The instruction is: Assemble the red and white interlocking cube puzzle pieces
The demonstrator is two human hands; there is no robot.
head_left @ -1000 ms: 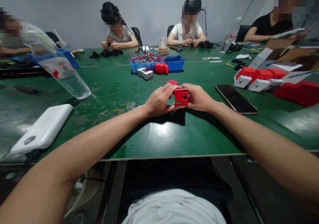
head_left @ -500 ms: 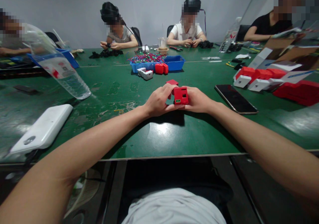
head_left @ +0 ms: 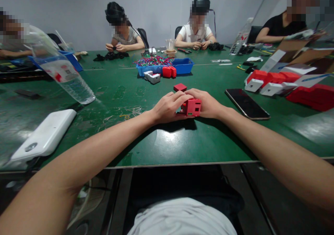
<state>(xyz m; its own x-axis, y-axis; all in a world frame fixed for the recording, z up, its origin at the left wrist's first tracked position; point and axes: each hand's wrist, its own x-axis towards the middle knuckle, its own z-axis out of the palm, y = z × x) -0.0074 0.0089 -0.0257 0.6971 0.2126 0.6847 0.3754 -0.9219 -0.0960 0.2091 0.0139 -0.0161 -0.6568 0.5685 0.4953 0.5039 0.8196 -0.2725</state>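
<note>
A small red plastic box (head_left: 193,107) with square openings in its near face sits low over the green table (head_left: 182,141), gripped from both sides. My left hand (head_left: 167,108) curls round its left side and my right hand (head_left: 207,103) wraps its right side and top. Just beyond my fingers a flat red lid piece (head_left: 180,87) lies on the table.
A black phone (head_left: 246,103) lies to the right, and a white device (head_left: 45,134) and a tilted water bottle (head_left: 61,71) to the left. A blue tray (head_left: 184,66) of coloured wires with red and white boxes is mid-table. Red and white boxes (head_left: 271,81) are stacked at right. Several people work around the far edge.
Both hands have lowered the red box toward the table and shifted it slightly right. The red lid piece behind them is now fully uncovered.
</note>
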